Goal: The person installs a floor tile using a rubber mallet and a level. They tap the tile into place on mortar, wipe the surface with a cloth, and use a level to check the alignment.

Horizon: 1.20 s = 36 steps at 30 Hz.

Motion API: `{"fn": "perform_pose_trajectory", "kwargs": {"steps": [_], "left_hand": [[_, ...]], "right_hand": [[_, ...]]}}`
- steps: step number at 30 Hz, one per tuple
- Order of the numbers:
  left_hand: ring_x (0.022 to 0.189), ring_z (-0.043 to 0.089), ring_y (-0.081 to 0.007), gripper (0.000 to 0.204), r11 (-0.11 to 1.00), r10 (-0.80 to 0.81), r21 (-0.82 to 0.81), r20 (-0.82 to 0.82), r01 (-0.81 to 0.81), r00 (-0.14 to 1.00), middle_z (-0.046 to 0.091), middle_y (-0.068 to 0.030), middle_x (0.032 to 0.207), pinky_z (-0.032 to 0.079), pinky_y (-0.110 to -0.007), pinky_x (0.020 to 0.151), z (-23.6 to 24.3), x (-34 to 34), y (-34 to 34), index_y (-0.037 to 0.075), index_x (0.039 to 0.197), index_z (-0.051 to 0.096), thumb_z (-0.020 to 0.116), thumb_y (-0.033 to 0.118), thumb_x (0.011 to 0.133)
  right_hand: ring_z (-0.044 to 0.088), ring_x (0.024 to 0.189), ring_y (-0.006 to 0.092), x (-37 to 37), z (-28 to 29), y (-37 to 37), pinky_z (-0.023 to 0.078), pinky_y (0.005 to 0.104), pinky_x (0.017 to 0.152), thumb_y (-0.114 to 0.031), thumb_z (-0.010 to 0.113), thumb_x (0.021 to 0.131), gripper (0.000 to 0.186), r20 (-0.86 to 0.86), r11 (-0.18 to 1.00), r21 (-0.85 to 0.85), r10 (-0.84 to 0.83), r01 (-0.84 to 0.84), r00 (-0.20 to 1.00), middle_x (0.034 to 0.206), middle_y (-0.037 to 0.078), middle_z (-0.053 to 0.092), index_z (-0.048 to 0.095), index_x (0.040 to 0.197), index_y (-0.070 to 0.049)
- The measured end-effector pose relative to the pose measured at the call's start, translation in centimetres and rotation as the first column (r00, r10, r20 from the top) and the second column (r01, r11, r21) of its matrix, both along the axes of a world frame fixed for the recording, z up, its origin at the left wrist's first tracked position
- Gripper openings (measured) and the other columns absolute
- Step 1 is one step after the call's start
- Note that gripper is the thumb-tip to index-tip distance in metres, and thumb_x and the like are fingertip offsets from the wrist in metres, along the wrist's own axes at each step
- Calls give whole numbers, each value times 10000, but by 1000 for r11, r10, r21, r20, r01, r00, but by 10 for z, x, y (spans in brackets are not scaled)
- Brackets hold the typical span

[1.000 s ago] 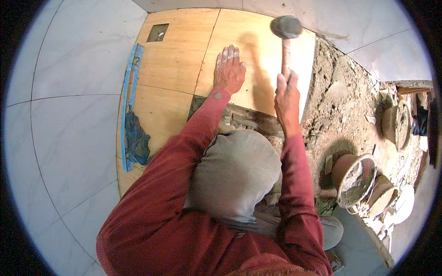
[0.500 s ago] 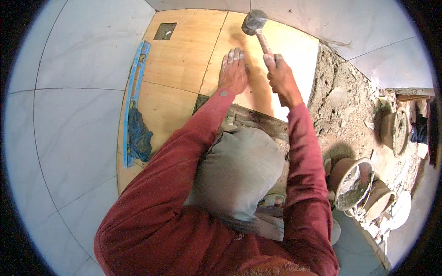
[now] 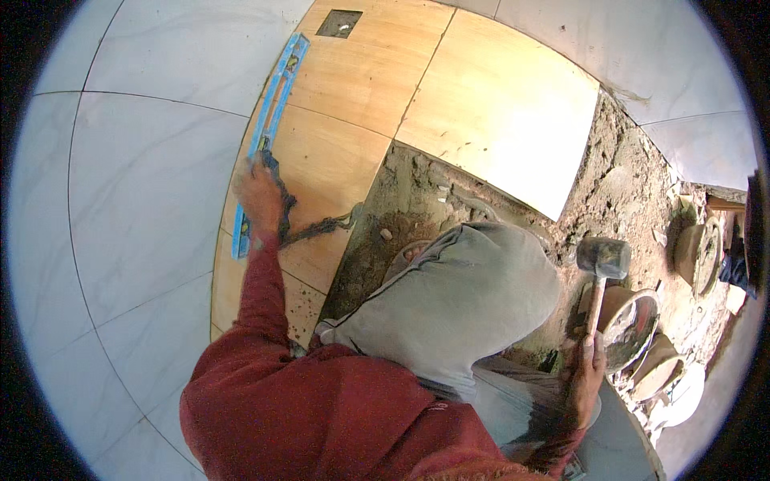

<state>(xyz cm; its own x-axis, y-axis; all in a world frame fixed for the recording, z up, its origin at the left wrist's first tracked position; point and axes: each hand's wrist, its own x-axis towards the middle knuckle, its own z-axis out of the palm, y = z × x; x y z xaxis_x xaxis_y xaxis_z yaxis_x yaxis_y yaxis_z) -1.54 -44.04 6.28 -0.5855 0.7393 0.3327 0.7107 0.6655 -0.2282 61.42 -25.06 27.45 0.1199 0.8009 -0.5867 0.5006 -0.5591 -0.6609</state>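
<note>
My left hand (image 3: 261,196), slightly blurred, is closed on a crumpled dark blue cloth (image 3: 285,192) at the left side of the tiles. Its fingers lie over a blue spirit level (image 3: 281,80), which runs along the wall edge. A dark strip trails from beside the hand across the tan tile (image 3: 329,172). At the lower right, my right hand (image 3: 588,373) grips the handle of a rubber mallet (image 3: 603,258), its black head raised and pointing away from me. The large tan tile (image 3: 497,104) ahead has neither hand on it.
Rough mortar and rubble (image 3: 618,172) border the tiles on the right. Buckets stand there, one (image 3: 630,325) just beside the mallet and another (image 3: 698,255) farther off. A square cutout (image 3: 339,24) sits in the far tile. My knee (image 3: 489,280) is over the untiled strip.
My left hand has left the large tile and moved left to the cloth by the level. The right hand has drawn the mallet back from over the tile to the lower right.
</note>
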Motion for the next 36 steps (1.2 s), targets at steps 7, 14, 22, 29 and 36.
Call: {"fn": "perform_pose_trajectory", "kwargs": {"steps": [7,14,22,29,36], "left_hand": [[1114,655,-427,490,972,233,-86,507,-220,830,699,-258,1133,509,-536,947,18,-137,37,-25,1235,633,683,345,917],[1027,655,-421,276,959,274,-96,70,-267,959,691,-245,1079,529,-530,859,64,-102,64,7,1139,629,646,224,970],[1070,642,-407,320,820,-541,313,151,479,827,687,-215,1132,510,-494,905,148,-42,212,27,1303,630,578,180,1027],[1074,650,-395,325,608,-793,234,213,758,571,698,-195,1136,508,-474,935,95,35,423,50,1264,664,624,238,1002],[1074,625,-394,239,719,-683,480,620,502,385,677,-189,1074,473,-506,929,52,96,515,35,1120,696,556,191,1006]], "right_hand": [[386,447,50,-27,-14,0,300,232,393,-390,519,1093,314,-220,993,67,-81,98,972,660,-39,460,588,1154,-90],[440,581,68,-17,20,-17,325,236,479,-337,541,1077,363,-200,951,163,-231,264,952,728,-15,503,602,1276,-40],[494,733,56,16,50,8,380,201,632,-356,534,1077,444,-267,953,221,-145,207,953,890,-4,600,591,1334,2],[354,424,42,10,42,12,273,223,352,-354,527,1086,467,-307,935,272,-139,227,942,648,-18,438,498,1377,11],[384,403,50,21,21,16,306,229,340,-360,549,1072,499,-201,930,42,-351,365,915,652,3,484,482,1399,11]]}}
